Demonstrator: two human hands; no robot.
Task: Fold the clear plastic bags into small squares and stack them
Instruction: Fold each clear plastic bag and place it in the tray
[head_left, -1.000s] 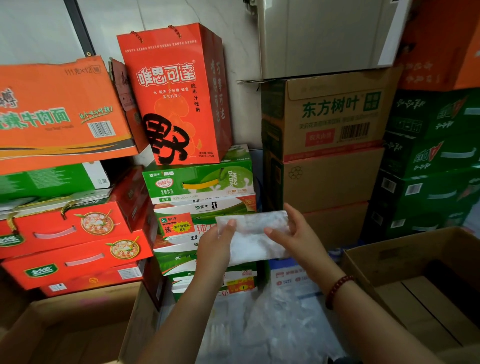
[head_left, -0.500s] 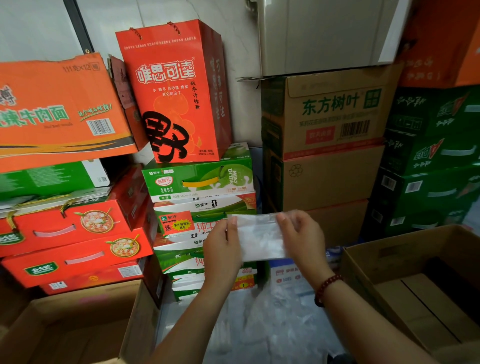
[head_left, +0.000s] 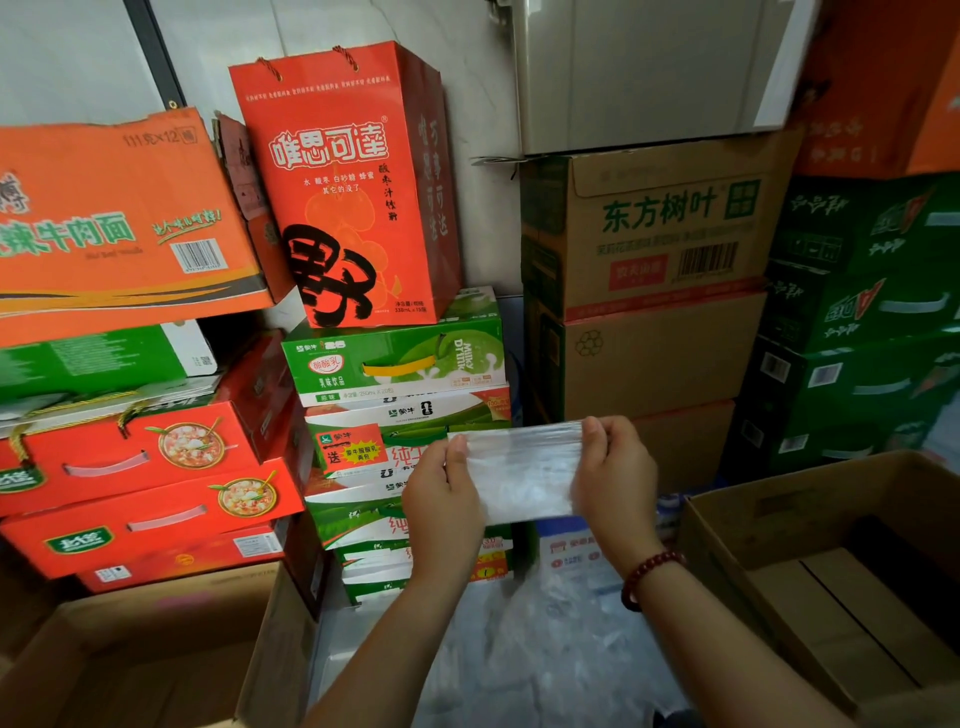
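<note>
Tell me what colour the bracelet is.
Dark red beads, on the right wrist; the head view shows it.

东方树叶 on brown carton (head_left: 660, 228), 唯思可達 on red gift bag (head_left: 337, 182), "Milky Drink" on green milk case (head_left: 395, 358)

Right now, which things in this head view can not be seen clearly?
- Folded bag: both side edges are covered by the left hand and right hand; fold count unclear.
- Right hand's fingers: their tips are hidden behind the bag.
- Loose plastic pile below: blurred and crossed by the forearms; number of bags unclear.
- Open cardboard box at right: cut by the frame edge.
</note>
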